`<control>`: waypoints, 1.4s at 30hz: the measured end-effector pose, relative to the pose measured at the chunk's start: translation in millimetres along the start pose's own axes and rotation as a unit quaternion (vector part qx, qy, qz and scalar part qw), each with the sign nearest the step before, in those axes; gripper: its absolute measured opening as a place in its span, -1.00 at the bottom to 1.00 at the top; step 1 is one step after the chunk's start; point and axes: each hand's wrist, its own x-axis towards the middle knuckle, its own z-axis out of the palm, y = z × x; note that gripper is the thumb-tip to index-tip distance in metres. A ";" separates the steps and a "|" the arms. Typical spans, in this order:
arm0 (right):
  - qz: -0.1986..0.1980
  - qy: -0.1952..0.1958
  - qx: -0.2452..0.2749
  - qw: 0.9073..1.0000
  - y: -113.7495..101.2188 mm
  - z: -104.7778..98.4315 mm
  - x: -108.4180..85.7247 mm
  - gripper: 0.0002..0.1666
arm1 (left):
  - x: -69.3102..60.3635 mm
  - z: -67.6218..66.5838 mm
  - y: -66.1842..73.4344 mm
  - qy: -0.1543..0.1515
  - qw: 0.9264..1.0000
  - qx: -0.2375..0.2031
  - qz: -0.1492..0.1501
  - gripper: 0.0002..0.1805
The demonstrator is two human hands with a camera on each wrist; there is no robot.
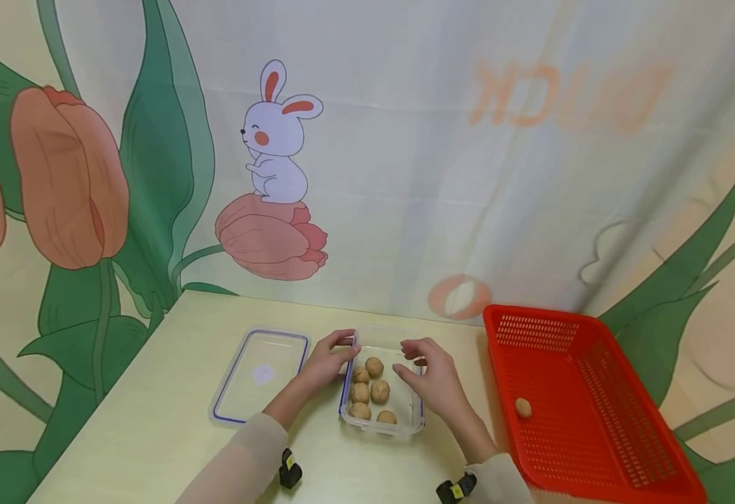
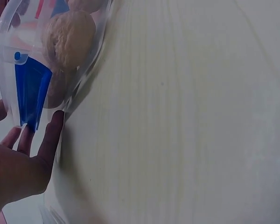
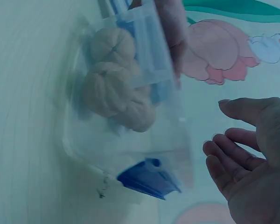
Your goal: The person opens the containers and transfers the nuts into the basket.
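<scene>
A clear plastic food container [image 1: 385, 425] with blue clips stands on the table, with several walnuts [image 1: 380, 391] gathered mostly along its left side. My left hand [image 1: 325, 362] holds the container's left wall, thumb at the rim; in the left wrist view its fingers [image 2: 53, 135] touch the wall beside a blue clip [image 2: 31, 91]. Over the container's right edge hovers my right hand [image 1: 433, 374], thumb and fingers apart, with nothing between them. The right wrist view also shows this right hand [image 3: 252, 158] empty, apart from the container and the walnuts [image 3: 109, 88] inside.
Left of the container lies its clear lid [image 1: 241, 381], edged in blue. A red plastic basket [image 1: 584, 413] stands at the right with one walnut [image 1: 523, 407] in it. Behind the table [image 1: 172, 420] hangs a printed curtain [image 1: 393, 175].
</scene>
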 end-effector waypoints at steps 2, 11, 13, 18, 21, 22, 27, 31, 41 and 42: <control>-0.006 -0.010 -0.005 1.000 5.3 8.0 8.2 -0.54 | 0.5 0.7 2.1 0.001 1.000 0.000 -0.001 -0.43; -0.026 -0.075 -0.073 0.994 31.1 33.1 33.8 -0.56 | 1.9 4.0 4.0 -0.002 1.000 0.004 -0.002 -0.43; -0.024 -0.090 -0.092 0.991 32.8 36.5 35.4 -0.55 | 1.3 3.8 3.4 -0.003 1.000 0.004 -0.002 -0.43; -0.026 -0.106 -0.112 0.988 30.5 39.5 39.7 -0.53 | -0.8 5.4 5.5 -0.004 1.000 -0.001 0.007 -0.42; -0.019 -0.099 -0.128 0.987 30.9 39.0 39.8 -0.55 | -0.5 7.8 5.4 -0.015 1.000 -0.003 0.011 -0.42; -0.019 -0.099 -0.134 0.986 31.4 39.2 39.8 -0.56 | -0.3 8.3 4.6 -0.018 1.000 -0.004 0.014 -0.42; -0.032 -0.114 -0.156 0.981 29.8 43.7 39.1 -0.57 | -3.9 6.3 0.1 -0.006 1.000 -0.001 0.017 -0.43; -0.038 -0.123 -0.186 0.974 25.1 48.1 39.4 -0.60 | -6.4 4.1 0.0 -0.004 1.000 0.012 0.021 -0.42; -0.051 -0.127 -0.233 0.963 24.0 53.3 38.6 -0.74 | -6.9 2.1 -2.7 -0.005 1.000 0.006 0.024 -0.41; -0.052 -0.125 -0.236 0.962 24.6 54.6 39.1 -0.74 | -6.7 1.5 -3.2 -0.004 1.000 0.002 0.023 -0.41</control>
